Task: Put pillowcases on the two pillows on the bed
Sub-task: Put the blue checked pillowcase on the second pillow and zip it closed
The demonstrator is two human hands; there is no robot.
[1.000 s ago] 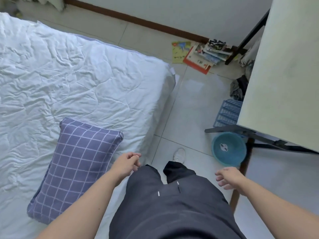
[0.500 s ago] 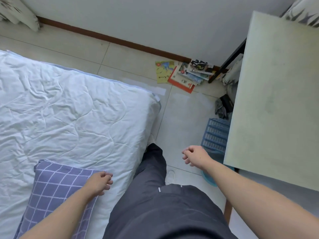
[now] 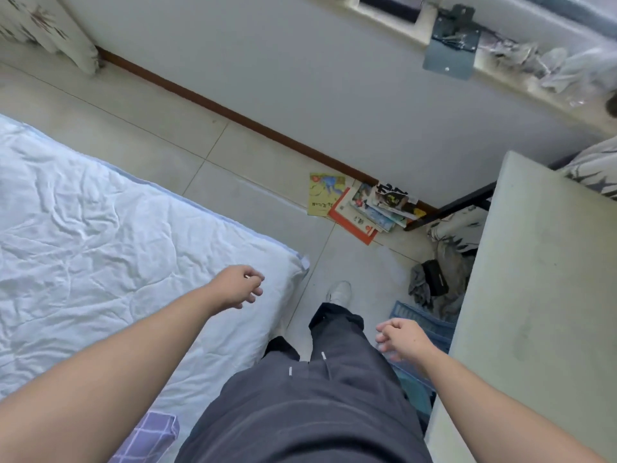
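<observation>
- Small bedroom with pale floor tiles (image 3: 253, 168), a white-quilted bed (image 3: 100, 248) filling the left of the frame and a pale table (image 3: 534, 295) down the right edge.
- Nearest thing, bottom of the frame: only a corner of the purple checked pillow (image 3: 150, 436) still shows, poking out on the bed just left of the dark trousers (image 3: 307, 412). A second ago nearly the whole pillow was in shot, and it seems already cased, so that's one of the two done by my reckoning.
- The view has swung up and away from it, so the person looks to be walking along the bed edge, not working on anything.
- Left hand (image 3: 238, 289) hangs over the bed's right corner, fingers loosely curled, holding nothing. Half a second back it was down by the pillow.
- Right hand (image 3: 400, 339) is lower right of centre, over the blue crate (image 3: 424, 325), also relaxed and empty.
- A white shoe (image 3: 339, 290) steps forward mid-frame.
- Further out: a heap of picture books (image 3: 360, 205) against the brown skirting, dark clutter under the table.
- Farthest, top right: a window sill (image 3: 500, 71) that has only just come into view.
- No second pillow and no spare pillowcase visible anywhere, so my guess is they're off to fetch one.
</observation>
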